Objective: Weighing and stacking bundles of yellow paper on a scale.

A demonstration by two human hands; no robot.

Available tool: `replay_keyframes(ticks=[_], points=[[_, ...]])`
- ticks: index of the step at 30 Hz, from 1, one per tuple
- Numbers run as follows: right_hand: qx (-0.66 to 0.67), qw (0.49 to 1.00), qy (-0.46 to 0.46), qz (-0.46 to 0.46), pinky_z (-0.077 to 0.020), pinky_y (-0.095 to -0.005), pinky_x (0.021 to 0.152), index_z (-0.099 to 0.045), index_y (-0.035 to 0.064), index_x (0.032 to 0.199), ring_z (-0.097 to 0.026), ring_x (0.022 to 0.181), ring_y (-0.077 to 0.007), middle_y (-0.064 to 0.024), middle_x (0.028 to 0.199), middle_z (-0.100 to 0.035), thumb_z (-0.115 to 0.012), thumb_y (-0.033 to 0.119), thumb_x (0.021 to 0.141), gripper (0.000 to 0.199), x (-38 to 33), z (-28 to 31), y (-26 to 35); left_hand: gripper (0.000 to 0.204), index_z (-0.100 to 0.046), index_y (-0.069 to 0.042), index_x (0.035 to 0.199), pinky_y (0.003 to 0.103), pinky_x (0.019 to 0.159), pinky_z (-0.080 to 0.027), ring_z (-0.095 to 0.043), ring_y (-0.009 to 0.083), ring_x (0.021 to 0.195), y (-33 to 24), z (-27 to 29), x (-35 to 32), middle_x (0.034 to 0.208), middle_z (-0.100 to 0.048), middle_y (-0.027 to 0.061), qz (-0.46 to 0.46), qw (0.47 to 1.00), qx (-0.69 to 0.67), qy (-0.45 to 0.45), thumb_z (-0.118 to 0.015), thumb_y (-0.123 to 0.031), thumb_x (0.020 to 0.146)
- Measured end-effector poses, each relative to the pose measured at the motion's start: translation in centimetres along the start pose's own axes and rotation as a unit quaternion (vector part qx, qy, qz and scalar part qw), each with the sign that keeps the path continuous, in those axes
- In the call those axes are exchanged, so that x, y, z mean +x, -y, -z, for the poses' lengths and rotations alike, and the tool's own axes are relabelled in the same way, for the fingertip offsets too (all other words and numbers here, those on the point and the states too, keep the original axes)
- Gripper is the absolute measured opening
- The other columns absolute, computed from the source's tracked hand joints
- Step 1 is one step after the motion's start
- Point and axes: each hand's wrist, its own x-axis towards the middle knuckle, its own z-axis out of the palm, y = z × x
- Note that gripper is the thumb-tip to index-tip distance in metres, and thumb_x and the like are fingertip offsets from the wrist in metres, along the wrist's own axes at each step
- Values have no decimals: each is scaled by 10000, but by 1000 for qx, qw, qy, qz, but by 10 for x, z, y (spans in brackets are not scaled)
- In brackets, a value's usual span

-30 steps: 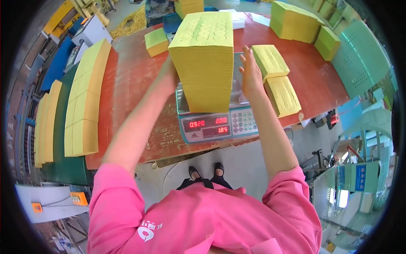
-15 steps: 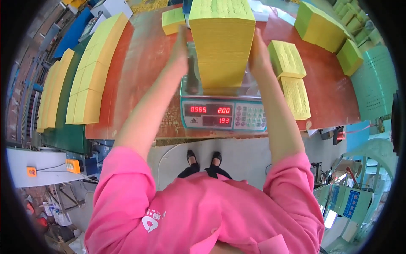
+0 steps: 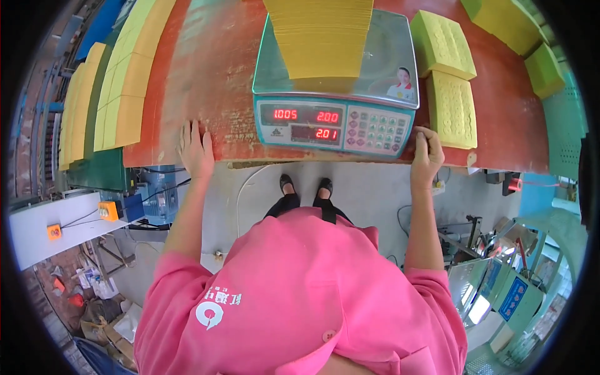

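place: factory packing floor | signs: digital scale (image 3: 335,119), yellow paper stacks (image 3: 119,94), motor (image 3: 153,194), machines (image 3: 500,287)

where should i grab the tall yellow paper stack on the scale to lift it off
Probably by its two long side faces, low down, one hand from the left and one from the right. The tall stack of yellow paper sheets stands upright on the teal digital scale, so loose sheets need squeezing together. Both sides are clear. The left hand and right hand rest on the red-brown table edge.
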Motion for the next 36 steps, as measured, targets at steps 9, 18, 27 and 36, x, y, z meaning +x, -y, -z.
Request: replay_keyframes(ticks=[9,18,27,36], points=[[-89,991,-2,104,-397,-200,602,-659,-11,975,-461,677,-35,24,770,-569,-559,-17,928,111,-8,-5,-3,513,-477,-128,1414,493,1114,-269,-360,320,1388,3,6,-2,1502,-399,143,8,1000,20,6,-496,-357,956],[-73,992,15,102,-388,-208,579,-647,-22,971,-444,652,-36,26,724,-528,-568,-22,916,97,-2,-5,0,511,-501,-57,1380,468,1125,-280,-414,341,1346,10,1,5,1444,-464,181,29,996,-77,23,-487,-363,971],[-130,983,-33,126,-509,-311,660,-648,-16,917,-636,704,-219,-133,795,-636,-602,-30,831,99,-10,-19,0,192,-611,11,1135,303,907,-467,-593,162,1011,-157,115,14,1125,-634,115,-78,845,-528,40,-543,-73,977],[-61,983,-37,167,-522,-344,702,-652,19,935,-656,779,-284,-133,863,-660,-600,20,810,136,-11,-5,-12,133,-639,1,924,349,767,-516,-646,300,879,-401,128,24,991,-644,151,-447,676,-560,174,-670,12,795]])
